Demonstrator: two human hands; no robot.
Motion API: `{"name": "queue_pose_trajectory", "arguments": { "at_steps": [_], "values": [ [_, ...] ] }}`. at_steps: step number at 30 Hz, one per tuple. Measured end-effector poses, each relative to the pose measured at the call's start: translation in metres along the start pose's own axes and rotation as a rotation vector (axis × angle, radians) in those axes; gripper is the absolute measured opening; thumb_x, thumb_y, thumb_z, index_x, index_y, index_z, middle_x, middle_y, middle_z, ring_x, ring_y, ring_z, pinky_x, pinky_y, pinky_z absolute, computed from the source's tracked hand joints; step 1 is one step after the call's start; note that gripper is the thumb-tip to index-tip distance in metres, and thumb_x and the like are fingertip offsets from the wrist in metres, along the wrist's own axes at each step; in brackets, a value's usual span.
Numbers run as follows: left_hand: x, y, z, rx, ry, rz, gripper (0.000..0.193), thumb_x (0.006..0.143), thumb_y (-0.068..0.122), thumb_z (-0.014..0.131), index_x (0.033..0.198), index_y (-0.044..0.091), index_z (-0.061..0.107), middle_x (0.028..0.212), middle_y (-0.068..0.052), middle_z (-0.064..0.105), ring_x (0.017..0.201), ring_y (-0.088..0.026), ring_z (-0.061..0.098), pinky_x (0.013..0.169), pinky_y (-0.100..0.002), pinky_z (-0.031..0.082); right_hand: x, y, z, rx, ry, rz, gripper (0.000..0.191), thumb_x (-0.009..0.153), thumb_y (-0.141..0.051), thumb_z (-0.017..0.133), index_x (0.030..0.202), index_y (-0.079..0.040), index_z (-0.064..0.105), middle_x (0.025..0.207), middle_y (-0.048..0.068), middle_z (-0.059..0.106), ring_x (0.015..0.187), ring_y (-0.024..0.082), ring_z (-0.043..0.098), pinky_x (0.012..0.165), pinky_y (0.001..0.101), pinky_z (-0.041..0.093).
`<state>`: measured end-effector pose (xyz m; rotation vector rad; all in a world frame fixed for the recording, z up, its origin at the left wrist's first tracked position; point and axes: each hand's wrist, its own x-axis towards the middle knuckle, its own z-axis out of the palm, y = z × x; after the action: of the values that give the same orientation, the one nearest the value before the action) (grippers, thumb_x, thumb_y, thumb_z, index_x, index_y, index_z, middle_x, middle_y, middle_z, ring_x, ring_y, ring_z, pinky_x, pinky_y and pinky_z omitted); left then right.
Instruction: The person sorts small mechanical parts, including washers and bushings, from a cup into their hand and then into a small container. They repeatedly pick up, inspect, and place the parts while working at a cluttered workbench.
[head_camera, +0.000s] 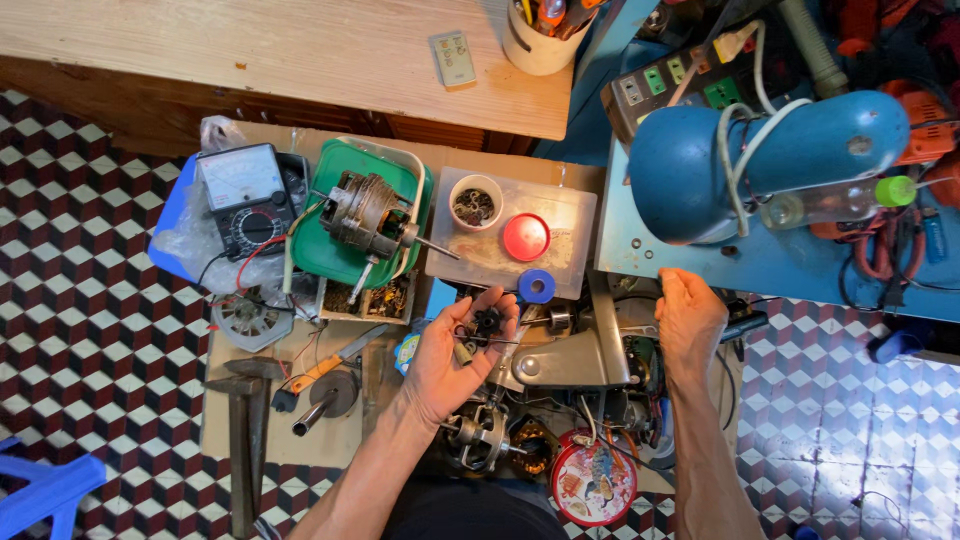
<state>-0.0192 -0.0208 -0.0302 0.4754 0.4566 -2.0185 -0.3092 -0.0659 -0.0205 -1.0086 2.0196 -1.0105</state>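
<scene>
head view: checkered tile floor (90, 330), wooden bench (300, 50); left hand (455, 355) cupping small black parts (485, 325), right hand (688, 320) fingers loose, empty.

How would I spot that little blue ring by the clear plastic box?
Find the clear plastic box below the wooden desk. At its lower edge, just above the left hand, lies the blue ring. Unlike the red lid nearby, it has a hole.
</scene>
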Motion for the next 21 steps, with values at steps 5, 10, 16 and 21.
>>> {"name": "queue_pose_trajectory", "arguments": {
  "at_steps": [5, 10, 16, 21],
  "values": [
    [-0.051, 0.032, -0.011, -0.020, 0.068, 0.119, 0.038, 0.105, 0.019, 0.046, 0.126, -0.007, 0.065, 0.126, -0.022, 0.067, 0.112, -0.030, 0.066, 0.100, -0.042, 0.057, -0.063, -0.012, 0.037, 0.031, -0.299, 0.030, 0.022, 0.098, -0.020, 0.068, 0.108, -0.001, 0.075, 0.073, -0.006, 0.063, 0.059, 0.003, 0.049, 0.051, 0.0223, 0.036],
    [-0.092, 0.066, -0.031, -0.129, 0.069, 0.273, 0.037, 0.106, 0.017, 0.043, 0.128, -0.006, 0.063, 0.130, -0.020, 0.066, 0.119, -0.031, 0.065, 0.102, -0.044, 0.055, -0.113, -0.010, 0.115, -0.209, -0.629, -0.194, 0.020, 0.094, -0.022, 0.070, 0.109, -0.009, 0.075, 0.066, 0.007, 0.062, 0.058, 0.013, 0.055, 0.053, 0.0312, 0.044],
    [-0.114, 0.091, -0.054, -0.193, 0.134, 0.423, 0.039, 0.106, 0.017, 0.042, 0.130, -0.006, 0.063, 0.131, -0.021, 0.066, 0.122, -0.030, 0.063, 0.105, -0.044, 0.054, -0.113, 0.005, 0.184, -0.288, -0.585, -0.300, 0.025, 0.092, -0.026, 0.070, 0.105, -0.005, 0.072, 0.073, 0.013, 0.066, 0.064, 0.027, 0.064, 0.061, 0.0411, 0.051],
    [-0.117, 0.091, -0.064, -0.196, 0.084, 0.413, 0.038, 0.107, 0.017, 0.042, 0.129, -0.005, 0.064, 0.131, -0.019, 0.066, 0.123, -0.031, 0.063, 0.106, -0.044, 0.053, -0.114, 0.023, 0.207, -0.290, -0.573, -0.168, 0.032, 0.091, -0.030, 0.070, 0.100, 0.000, 0.075, 0.085, 0.015, 0.065, 0.072, 0.026, 0.065, 0.071, 0.0420, 0.052]
  ]
}}
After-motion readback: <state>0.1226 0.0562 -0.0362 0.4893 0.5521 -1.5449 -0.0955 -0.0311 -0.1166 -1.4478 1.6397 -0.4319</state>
